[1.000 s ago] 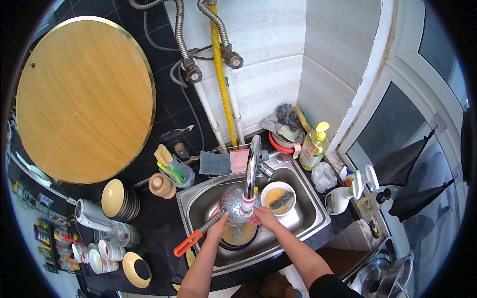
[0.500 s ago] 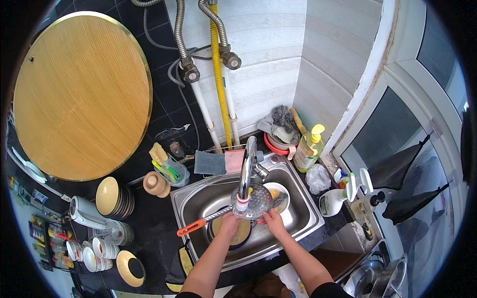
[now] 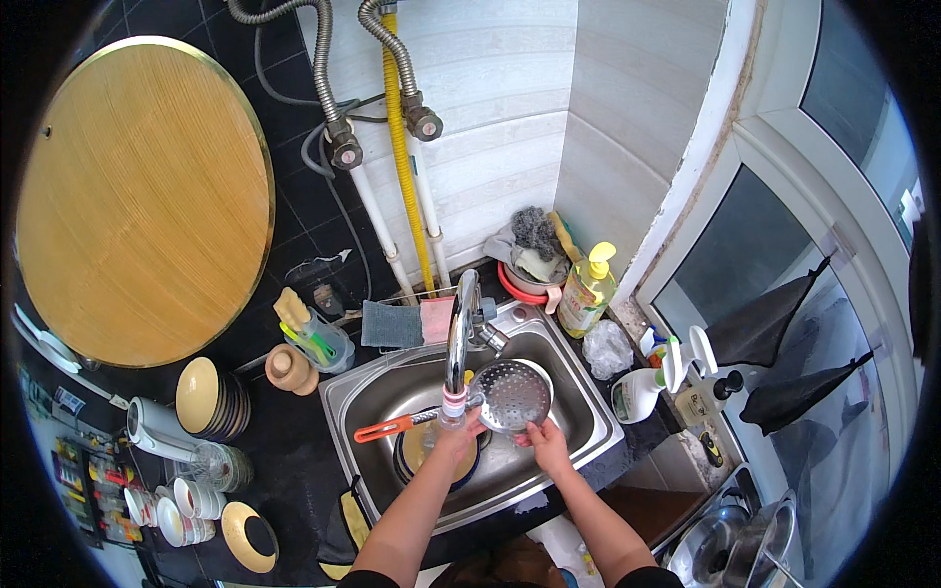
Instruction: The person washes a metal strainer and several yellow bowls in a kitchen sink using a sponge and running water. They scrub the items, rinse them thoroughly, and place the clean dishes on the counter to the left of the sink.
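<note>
A metal skimmer [image 3: 516, 395] with a round, perforated head and an orange handle is held level over the sink [image 3: 338, 400]. My left hand [image 3: 461, 437] is closed around its shaft near the head, just below the faucet [image 3: 457, 343]. The fingers of my right hand [image 3: 545, 444] pinch the near rim of the head. The orange grip sticks out to the left, above the sink's left side. Beneath my left hand, a yellow plate [image 3: 421, 448] with a dark blue rim lies in the basin. Most of a white bowl [image 3: 545, 372] is hidden behind the skimmer's head.
Behind the sink stand a yellow soap bottle [image 3: 585, 299] and a red basin [image 3: 520, 284] heaped with scrubbers and cloths. Spray bottles [image 3: 637, 394] line the right. Leftward are a utensil holder [image 3: 328, 343], a wooden mortar [image 3: 290, 369], stacked bowls [image 3: 201, 395] and a large round board [image 3: 142, 206].
The skimmer's head has moved right relative to the faucet, from beneath the spout to over the white bowl. Both hands have gone with it. The whole view has shifted slightly.
</note>
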Motion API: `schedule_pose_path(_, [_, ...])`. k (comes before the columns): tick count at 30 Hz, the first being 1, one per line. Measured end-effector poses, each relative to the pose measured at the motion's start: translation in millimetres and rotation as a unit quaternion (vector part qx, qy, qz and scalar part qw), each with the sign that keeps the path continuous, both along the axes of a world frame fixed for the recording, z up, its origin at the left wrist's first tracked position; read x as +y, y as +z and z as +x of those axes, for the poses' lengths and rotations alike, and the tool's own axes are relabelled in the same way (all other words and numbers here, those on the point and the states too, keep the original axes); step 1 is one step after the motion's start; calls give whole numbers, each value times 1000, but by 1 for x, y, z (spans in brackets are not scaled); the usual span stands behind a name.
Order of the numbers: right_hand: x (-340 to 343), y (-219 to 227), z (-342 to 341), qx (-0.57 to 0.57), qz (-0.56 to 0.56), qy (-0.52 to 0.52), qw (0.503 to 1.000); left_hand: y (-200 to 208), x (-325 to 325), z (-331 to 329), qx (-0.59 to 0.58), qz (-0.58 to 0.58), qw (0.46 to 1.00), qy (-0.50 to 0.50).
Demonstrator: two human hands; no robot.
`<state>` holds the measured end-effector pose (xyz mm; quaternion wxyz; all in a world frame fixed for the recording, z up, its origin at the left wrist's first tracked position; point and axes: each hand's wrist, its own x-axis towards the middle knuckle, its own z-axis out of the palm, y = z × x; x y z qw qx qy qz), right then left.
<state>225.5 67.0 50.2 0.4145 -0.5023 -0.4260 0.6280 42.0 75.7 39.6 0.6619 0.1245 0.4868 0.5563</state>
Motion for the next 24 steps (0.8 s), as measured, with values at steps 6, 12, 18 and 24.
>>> schedule_pose_path(6, [1,-7,-24,26,-25,36,999,-6,-6,-12,78,3,992,98])
schedule_pose_path(12, [8,-12,-47,49,-56,78,994,31,-8,-30,89,-24,989,112])
schedule_pose_path(18, [1,9,-38,77,-88,73,990,24,-17,-35,-18,-15,995,94])
schedule_pose_path(24, [-9,34,17,48,-57,38,997,20,-23,-9,-145,-1,989,9])
